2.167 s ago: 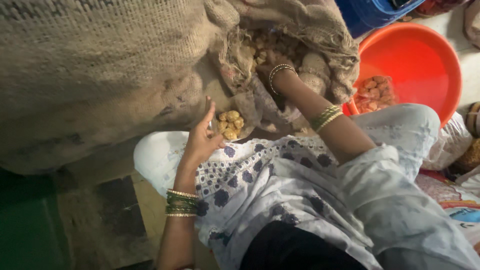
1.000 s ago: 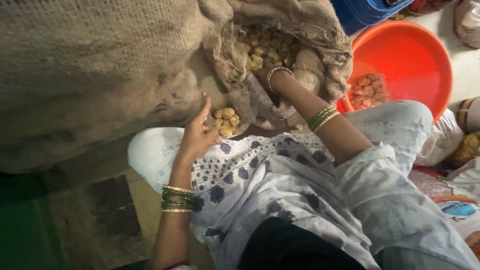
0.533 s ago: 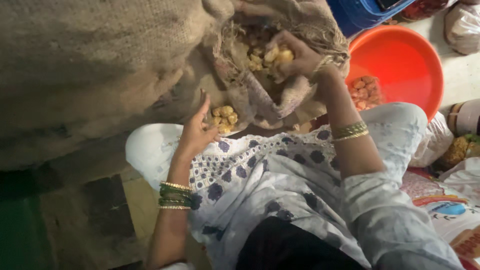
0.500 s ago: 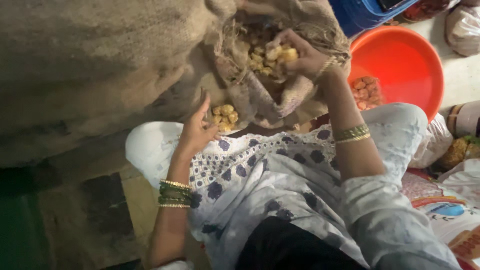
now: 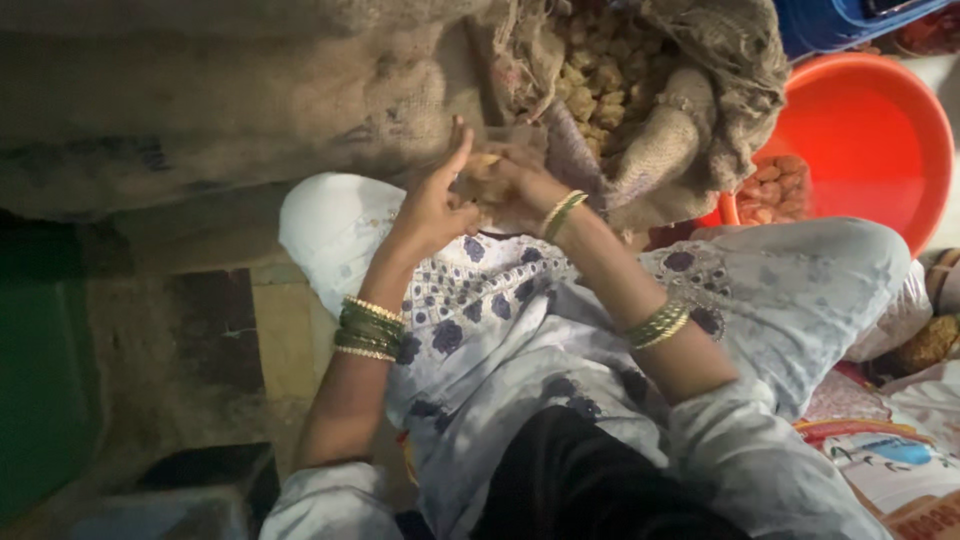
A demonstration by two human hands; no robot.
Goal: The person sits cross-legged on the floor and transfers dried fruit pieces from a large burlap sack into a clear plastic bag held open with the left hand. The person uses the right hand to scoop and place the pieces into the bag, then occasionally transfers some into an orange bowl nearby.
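Two hands: both met just below the sack's mouth, over the person's lap, so that whatever came out of the sack could be worked close to the body.
Big sack [image 5: 230, 100]: a full burlap sack lay on its side across the top left, its coarse brown weave bulging; it seemed to serve as a wall that propped the open sack beside it.
Left hand [image 5: 432, 205]: raised with fingers spread and the forefinger pointing up, palm turned toward the other hand; it touched the lump from the left, apparently steadying it rather than gripping it.
Bangles [image 5: 370, 328]: green and gold bands sat stacked on the left wrist, with thinner gold ones on the right wrist and forearm.
Lump [image 5: 482, 168]: one pale yellow-brown, knobbly piece sat between the two hands, mostly hidden by fingers; it looked dry and rough, like the pieces in the sack.
Right hand [image 5: 522, 190]: curled around the lump from the right, fingers closed on it, which looked like the main hold.
Open sack [image 5: 690, 130]: its frayed mouth was folded back and tilted toward the lap, so the contents were within reach.
Loose pieces [image 5: 600, 75]: many tan, irregular chunks filled the opening.
Orange tub [image 5: 860, 150]: a round plastic basin stood just to the right of the sack, close enough to drop pieces into; a small heap of reddish-brown pieces [image 5: 775, 185] lay at its left edge.
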